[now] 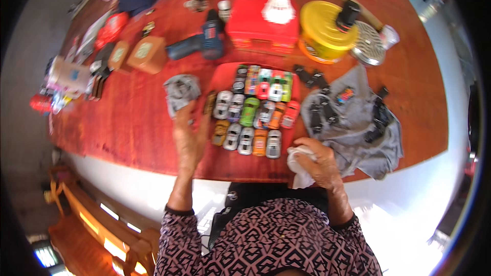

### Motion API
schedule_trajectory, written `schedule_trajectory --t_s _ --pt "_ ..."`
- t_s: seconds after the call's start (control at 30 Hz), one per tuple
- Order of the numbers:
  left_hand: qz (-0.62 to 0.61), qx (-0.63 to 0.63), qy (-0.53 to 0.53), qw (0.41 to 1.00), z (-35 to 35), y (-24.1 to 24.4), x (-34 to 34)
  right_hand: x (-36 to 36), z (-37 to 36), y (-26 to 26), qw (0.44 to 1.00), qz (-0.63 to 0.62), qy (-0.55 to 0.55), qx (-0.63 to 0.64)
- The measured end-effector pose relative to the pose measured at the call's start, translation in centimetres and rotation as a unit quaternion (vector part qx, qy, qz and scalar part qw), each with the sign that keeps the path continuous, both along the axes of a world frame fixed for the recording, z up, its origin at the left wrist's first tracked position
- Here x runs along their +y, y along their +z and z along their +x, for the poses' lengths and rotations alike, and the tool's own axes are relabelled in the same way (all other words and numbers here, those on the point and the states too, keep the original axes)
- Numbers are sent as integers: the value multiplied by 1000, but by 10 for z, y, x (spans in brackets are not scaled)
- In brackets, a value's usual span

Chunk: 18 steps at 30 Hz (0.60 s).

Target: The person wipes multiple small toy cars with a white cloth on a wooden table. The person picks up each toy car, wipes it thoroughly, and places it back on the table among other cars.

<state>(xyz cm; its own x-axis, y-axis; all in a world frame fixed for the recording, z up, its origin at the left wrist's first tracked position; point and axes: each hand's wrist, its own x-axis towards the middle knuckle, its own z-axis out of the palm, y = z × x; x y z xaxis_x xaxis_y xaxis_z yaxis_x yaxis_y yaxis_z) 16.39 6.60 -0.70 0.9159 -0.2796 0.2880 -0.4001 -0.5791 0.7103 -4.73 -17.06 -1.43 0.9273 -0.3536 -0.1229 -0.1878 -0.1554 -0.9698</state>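
My left hand point(188, 134) reaches over the table beside a crumpled grey cloth point(182, 91), fingers blurred; whether it touches the cloth is unclear. A dark yellowish item point(209, 102) lies near its fingertips. My right hand point(318, 161) grips a white cloth point(301, 163) at the table's front edge. Between my hands, several toy cars stand in three rows on a red mat or tray point(222, 74), among them a green car point(250, 112), a red car point(290, 115) and an orange car point(259, 142). A grey cloth point(353, 122) with black pieces point(378, 120) and a small colourful item lies at right.
Along the back of the wooden table point(134, 122) stand a cordless drill point(211, 38), a red plastic case point(261, 23) with a shuttlecock point(279, 5) on top, and a yellow lidded tub point(326, 30). Wooden blocks point(147, 54) and bags lie at left.
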Motion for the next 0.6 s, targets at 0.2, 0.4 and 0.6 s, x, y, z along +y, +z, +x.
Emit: schedule_trajectory --t_s 0.2,0.4,0.6 --pt "29 -29 -139 989 -21 34 -45 -24 -31 30 993 -104 -38 -33" --pt "35 -61 -298 952 -48 39 -128 -56 -52 34 970 -140 -200 -19" --pt "93 -13 -336 937 -73 19 -191 -69 -59 -2 965 -53 -254 -23"
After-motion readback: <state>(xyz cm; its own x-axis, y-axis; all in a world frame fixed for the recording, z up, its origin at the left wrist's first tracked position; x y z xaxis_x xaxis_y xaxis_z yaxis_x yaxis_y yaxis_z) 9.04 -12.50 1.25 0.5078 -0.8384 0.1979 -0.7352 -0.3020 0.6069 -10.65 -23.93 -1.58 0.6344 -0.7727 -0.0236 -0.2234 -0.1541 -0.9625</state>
